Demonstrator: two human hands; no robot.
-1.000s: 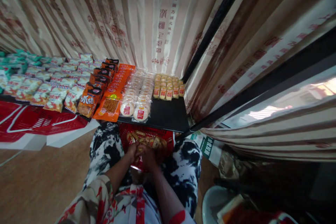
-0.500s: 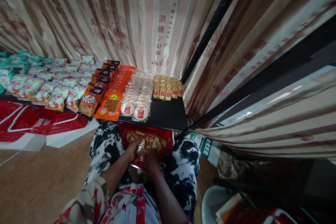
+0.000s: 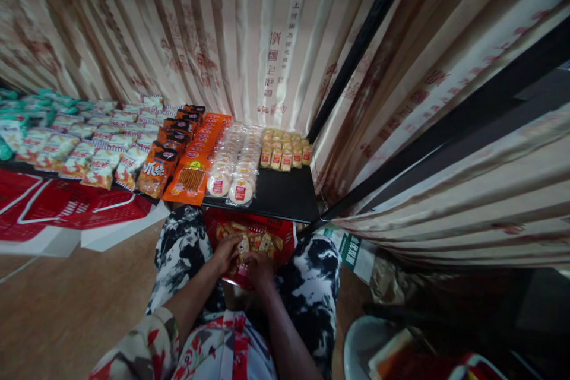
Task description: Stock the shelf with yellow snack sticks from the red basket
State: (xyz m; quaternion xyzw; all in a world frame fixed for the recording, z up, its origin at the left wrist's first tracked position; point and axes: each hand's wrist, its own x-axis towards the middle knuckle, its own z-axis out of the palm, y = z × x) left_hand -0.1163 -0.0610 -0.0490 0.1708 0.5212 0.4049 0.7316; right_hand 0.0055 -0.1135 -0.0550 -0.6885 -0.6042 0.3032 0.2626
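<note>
A red plastic basket [image 3: 288,233] rests between my knees, with several small wrapped snacks [image 3: 265,242] lying inside. Over its near part, my left hand [image 3: 227,252] and my right hand [image 3: 259,268] meet around one pale wrapped snack [image 3: 243,246]. The left fingers close on it from the left, the right fingers from the lower right. My hands cover part of this snack and some of the pieces below.
A black shelf [image 3: 285,193] ahead bears rows of yellow packs [image 3: 285,148], round wrapped crackers [image 3: 240,190], orange bags [image 3: 186,181] and white chip bags [image 3: 102,163]. Red baskets [image 3: 84,205] stand at left. A black post [image 3: 356,53] and curtain [image 3: 240,29] border the shelf; a white tub [image 3: 356,338] is lower right.
My hands have shifted slightly around the wrapped snack, and more of its pale face shows between the fingers. The view has moved a little; the shelf goods are unchanged.
</note>
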